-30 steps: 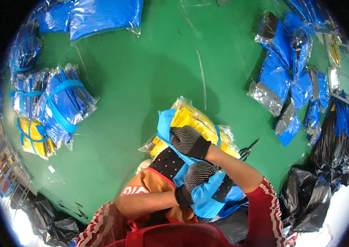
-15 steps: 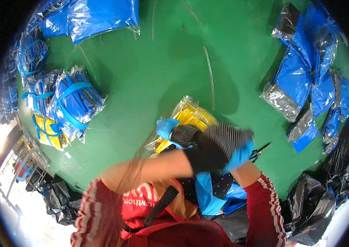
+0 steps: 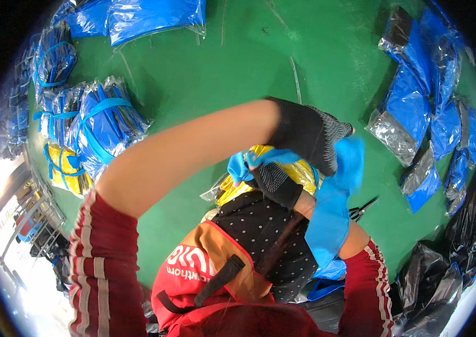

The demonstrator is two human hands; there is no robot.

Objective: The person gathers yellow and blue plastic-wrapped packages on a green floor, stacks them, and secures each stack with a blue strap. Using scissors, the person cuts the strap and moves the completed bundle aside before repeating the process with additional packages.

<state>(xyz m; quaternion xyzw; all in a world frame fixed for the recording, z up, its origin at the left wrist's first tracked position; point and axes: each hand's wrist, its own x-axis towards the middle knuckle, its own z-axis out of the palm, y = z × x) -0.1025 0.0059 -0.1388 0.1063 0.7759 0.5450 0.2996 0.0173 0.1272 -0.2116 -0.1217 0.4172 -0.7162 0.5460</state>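
1. Head view: left hand (image 3: 308, 133), in a black dotted glove, is closed on a blue cloth strip (image 3: 330, 213) hanging over the lap.
2. Right hand (image 3: 274, 181), also gloved, grips the strip's other end above a yellow package (image 3: 283, 163).
3. Scissors (image 3: 361, 209) lie right on the green floor (image 3: 221, 73); strapped blue bundles (image 3: 100, 121) far left.

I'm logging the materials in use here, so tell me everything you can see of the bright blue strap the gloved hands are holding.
The bright blue strap is a wide, soft, matte band, like woven plastic. The left hand in its black dotted glove grips its upper end; the right hand holds a narrower stretch over the yellow bagged bundle. Its loose end hangs across the right forearm.
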